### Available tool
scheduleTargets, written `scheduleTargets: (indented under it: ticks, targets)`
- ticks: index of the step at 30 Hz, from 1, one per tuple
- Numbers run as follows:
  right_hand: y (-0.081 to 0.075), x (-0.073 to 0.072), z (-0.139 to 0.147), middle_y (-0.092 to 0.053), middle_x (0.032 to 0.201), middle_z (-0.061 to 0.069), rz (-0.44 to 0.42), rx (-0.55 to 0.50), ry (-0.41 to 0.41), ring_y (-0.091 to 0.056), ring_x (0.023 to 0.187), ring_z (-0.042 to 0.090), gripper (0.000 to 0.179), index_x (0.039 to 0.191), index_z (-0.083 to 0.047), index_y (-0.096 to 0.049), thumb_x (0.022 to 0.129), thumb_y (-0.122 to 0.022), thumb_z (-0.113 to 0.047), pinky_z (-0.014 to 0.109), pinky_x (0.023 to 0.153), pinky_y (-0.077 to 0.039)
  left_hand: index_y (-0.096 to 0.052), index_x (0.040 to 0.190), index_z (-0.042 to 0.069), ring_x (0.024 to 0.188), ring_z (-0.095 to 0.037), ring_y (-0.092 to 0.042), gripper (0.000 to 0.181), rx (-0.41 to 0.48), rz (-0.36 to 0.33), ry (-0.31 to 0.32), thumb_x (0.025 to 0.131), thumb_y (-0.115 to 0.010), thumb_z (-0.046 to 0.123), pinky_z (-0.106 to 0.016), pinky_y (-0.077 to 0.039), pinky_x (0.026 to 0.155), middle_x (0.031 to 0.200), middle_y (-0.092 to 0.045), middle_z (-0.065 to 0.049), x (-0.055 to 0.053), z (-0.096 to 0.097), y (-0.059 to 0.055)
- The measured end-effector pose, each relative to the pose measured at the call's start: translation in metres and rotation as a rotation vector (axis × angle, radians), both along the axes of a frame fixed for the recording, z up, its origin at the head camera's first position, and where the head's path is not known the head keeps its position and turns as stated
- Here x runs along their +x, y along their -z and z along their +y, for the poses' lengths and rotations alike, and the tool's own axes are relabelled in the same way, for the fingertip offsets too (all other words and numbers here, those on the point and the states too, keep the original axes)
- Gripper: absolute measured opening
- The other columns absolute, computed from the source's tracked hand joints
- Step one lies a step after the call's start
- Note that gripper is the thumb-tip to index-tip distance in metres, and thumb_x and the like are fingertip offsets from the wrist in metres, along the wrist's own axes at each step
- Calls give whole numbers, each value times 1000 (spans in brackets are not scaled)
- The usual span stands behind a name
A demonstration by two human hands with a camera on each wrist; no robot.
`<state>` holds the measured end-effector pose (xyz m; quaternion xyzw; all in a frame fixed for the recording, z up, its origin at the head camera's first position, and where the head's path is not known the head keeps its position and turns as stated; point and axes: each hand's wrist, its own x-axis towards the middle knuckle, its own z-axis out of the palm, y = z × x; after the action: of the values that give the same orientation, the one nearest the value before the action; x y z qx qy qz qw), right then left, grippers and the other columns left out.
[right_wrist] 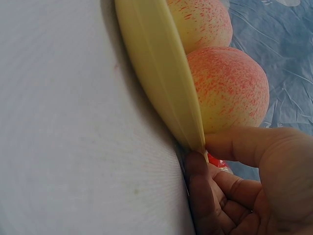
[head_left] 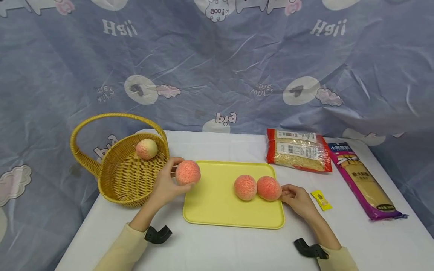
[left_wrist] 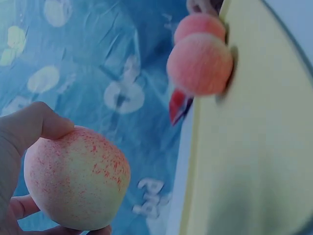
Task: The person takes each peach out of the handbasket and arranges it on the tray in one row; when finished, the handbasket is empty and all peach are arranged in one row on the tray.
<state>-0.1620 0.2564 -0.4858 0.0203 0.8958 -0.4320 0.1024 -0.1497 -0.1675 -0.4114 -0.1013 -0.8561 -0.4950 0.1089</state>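
Observation:
My left hand [head_left: 168, 183] grips a pink peach [head_left: 188, 172] above the left edge of the yellow tray [head_left: 217, 214], close to the wicker basket. In the left wrist view the held peach [left_wrist: 78, 181] shows a pale side with red speckles, thumb on top and fingers beneath. Two more peaches, a left one [head_left: 245, 187] and a right one [head_left: 269, 188], lie side by side on the tray's right half. My right hand [head_left: 298, 199] pinches the tray's right rim between thumb and fingers, as the right wrist view shows at the tray edge [right_wrist: 166, 83].
On the left stands a yellow wicker basket [head_left: 132, 184] with a tall handle and one pale peach [head_left: 147, 149] inside. At the back right lie a red-edged grain bag [head_left: 300, 150] and a purple noodle pack [head_left: 364, 180]. A small yellow packet [head_left: 321, 200] sits beside the right hand.

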Motion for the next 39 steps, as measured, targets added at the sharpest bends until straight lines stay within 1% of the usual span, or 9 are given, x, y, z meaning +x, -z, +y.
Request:
scheduleTargets:
  ticks: [2, 6, 10, 13, 17, 21, 25, 30, 39]
  targets:
    - [0, 0, -1, -65, 91, 8, 1, -6, -2, -55, 77, 12, 38, 120, 5, -62, 91, -68, -18, 21, 64, -47, -55, 124, 9, 105, -27, -61, 67, 20, -22, 51, 64, -86, 11, -43, -51, 89, 119, -62, -10, -3, 15, 4]
    - [1, -1, -2, -65, 91, 8, -7, -6, 6, -55, 78, 13, 37, 120, 5, -62, 90, -67, -17, 21, 65, -47, -55, 124, 10, 106, -26, -60, 68, 46, -54, 137, 64, -87, 12, -41, -52, 89, 119, -61, -8, -8, 42, 15]
    - [2, -2, -2, -64, 91, 8, -8, -2, 18, -54, 77, 13, 36, 120, 4, -62, 90, -66, -16, 21, 65, -46, -55, 123, 12, 105, -21, -59, 68, 54, -87, 177, 64, -87, 13, -38, -52, 88, 118, -61, -4, -13, 61, 27]
    - [2, -3, -3, -64, 91, 8, -7, -7, 21, -54, 77, 13, 36, 120, 4, -62, 91, -66, -15, 21, 64, -47, -55, 123, 13, 104, -20, -59, 67, 61, -116, 184, 64, -87, 13, -38, -52, 89, 117, -60, -4, -17, 69, 35]
    - [3, -4, -3, -65, 91, 8, -7, -15, 16, -55, 77, 12, 36, 120, 4, -62, 91, -67, -16, 21, 65, -47, -54, 123, 16, 100, -20, -59, 65, 55, -176, 178, 66, -86, 18, -38, -53, 86, 116, -59, -3, -18, 75, 44]
    - [3, -3, -3, -65, 91, 8, -11, -21, 13, -55, 77, 12, 36, 119, 4, -62, 90, -67, -16, 21, 65, -47, -53, 121, 17, 96, -21, -59, 64, 37, -215, 169, 67, -86, 21, -36, -54, 80, 115, -58, -4, -19, 78, 53]
    - [2, -2, -3, -64, 91, 8, -11, -12, 19, -54, 78, 14, 35, 119, 4, -62, 91, -66, -16, 21, 64, -46, -53, 121, 18, 96, -21, -58, 63, 31, -224, 176, 68, -86, 22, -36, -53, 80, 115, -58, -5, -22, 80, 61]
    - [1, -2, -2, -64, 91, 9, -4, -3, 20, -53, 78, 15, 36, 120, 4, -62, 91, -67, -16, 21, 64, -46, -52, 123, 19, 98, -20, -59, 64, 12, -224, 186, 69, -86, 23, -37, -54, 82, 117, -58, -4, -24, 81, 68]
    - [0, -1, -1, -64, 91, 8, -8, -10, 21, -54, 77, 13, 35, 119, 5, -62, 91, -67, -16, 20, 64, -46, -51, 125, 18, 100, -19, -58, 65, 38, -206, 217, 69, -86, 23, -38, -52, 85, 119, -59, -4, -24, 85, 73]
